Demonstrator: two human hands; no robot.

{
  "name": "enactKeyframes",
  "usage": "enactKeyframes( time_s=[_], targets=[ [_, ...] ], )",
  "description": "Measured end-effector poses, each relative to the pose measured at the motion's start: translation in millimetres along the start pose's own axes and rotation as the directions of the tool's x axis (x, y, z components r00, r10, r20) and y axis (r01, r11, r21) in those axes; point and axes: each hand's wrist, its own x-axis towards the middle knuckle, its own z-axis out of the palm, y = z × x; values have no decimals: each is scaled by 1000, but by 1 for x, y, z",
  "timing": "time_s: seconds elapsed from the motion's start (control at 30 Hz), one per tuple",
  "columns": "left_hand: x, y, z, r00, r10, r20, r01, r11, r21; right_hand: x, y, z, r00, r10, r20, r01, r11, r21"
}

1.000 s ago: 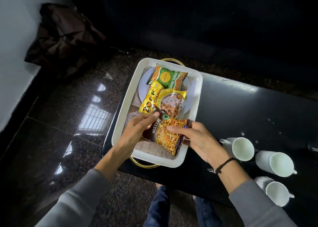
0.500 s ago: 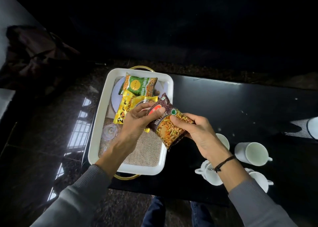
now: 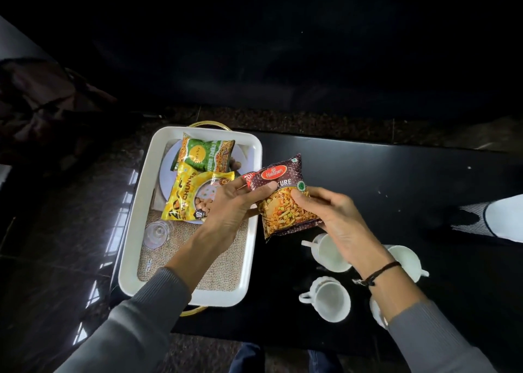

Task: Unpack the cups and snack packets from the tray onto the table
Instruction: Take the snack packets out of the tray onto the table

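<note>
Head view: we look down on one scene and place everything from the white rectangular tray (image 3: 128, 245) with gold handles.
Left hand (image 3: 232, 203): we see it over the tray's right half, thumb and fingers pinching the top left corner of the brown snack packet (image 3: 285, 211).
Right hand (image 3: 336, 220): just right of the tray, with its thumb on the packet's front and its fingers curled behind the right edge.
Brown snack packet: held in the air between both hands, just past the tray's right rim and over the black glossy table (image 3: 368, 169).
In the tray: a yellow snack packet (image 3: 192, 194), a green snack packet (image 3: 206, 153) behind it, a clear glass (image 3: 157, 234) and a burlap liner (image 3: 223, 265).
White cups: four stand right of the tray; the near cup (image 3: 328, 299) is in plain view.
Hidden: the right hand and sleeve cover parts of the other three cups, and the left hand covers the yellow packet's right edge.
Cut off: a white object (image 3: 506, 220) at the right border, which we cannot identify.
Writing: we read "Haldiram's" and "TURE" on the brown packet and "CHUNKS" on the yellow one; the green packet's print is too small.
</note>
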Motion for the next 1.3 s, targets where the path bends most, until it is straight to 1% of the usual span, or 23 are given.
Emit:
enactKeyframes(
  time_s=[0.13, 0.2, 0.3, 0.37, 0.47, 0.57, 0.63, 0.67, 0.77, 0.83, 0.87, 0.93, 0.97, 1.03, 1.13, 1.3],
  targets=[
    [5, -1, 15, 995, -63, 81, 65, 997, -29, 6, -2, -7, 997, -3, -74, 4, 1000, 11],
    [7, -5, 22, 993, -72, 96, 75, 997, -35, 9, -2, -12, 996, 5, -93, -4, 1000, 18],
    [13, -7, 29, 997, -45, 70, 47, 999, -26, 13, -4, -21, 997, 28, -67, -28, 1000, 2],
    [19, -7, 33, 996, -40, 79, 41, 999, -7, 17, -4, -27, 997, 39, -64, -39, 999, -7],
    [30, -6, 41, 996, -33, 83, 30, 999, 39, 26, -6, -35, 995, 18, -95, -19, 1000, -19],
    [43, -4, 50, 999, 0, 49, -3, 999, 54, 40, -8, -41, 992, 4, -124, -7, 1000, -29],
    [53, -3, 54, 998, 51, 19, -53, 993, 106, 52, -8, -43, 990, 1, -144, -10, 998, -61],
    [58, -3, 55, 997, 78, 4, -77, 983, 166, 58, -8, -44, 987, -1, -161, -14, 996, -92],
    [67, -5, 53, 987, 141, -79, -98, 910, 403, 69, -6, -42, 972, -45, -229, -14, 969, -248],
    [67, -8, 51, 972, 212, -103, -128, 841, 526, 74, -4, -42, 951, -137, -276, 23, 925, -379],
    [65, -10, 51, 961, 265, -77, -172, 794, 583, 75, -3, -41, 941, -186, -281, 47, 899, -436],
    [61, -13, 51, 934, 356, 14, -262, 660, 704, 78, 0, -41, 939, -229, -257, 77, 867, -492],
    [59, -15, 51, 924, 379, 50, -285, 595, 752, 78, 2, -40, 944, -228, -238, 79, 858, -508],
    [57, -17, 52, 920, 384, 71, -279, 520, 807, 78, 4, -37, 952, -221, -210, 73, 835, -546],
    [55, -18, 53, 930, 361, 69, -250, 484, 838, 78, 3, -33, 945, -258, -202, 92, 800, -592],
    [39, -15, 47, 898, 431, 93, -319, 489, 812, 66, -3, -19, 931, -316, -183, 132, 760, -636]
  ],
)
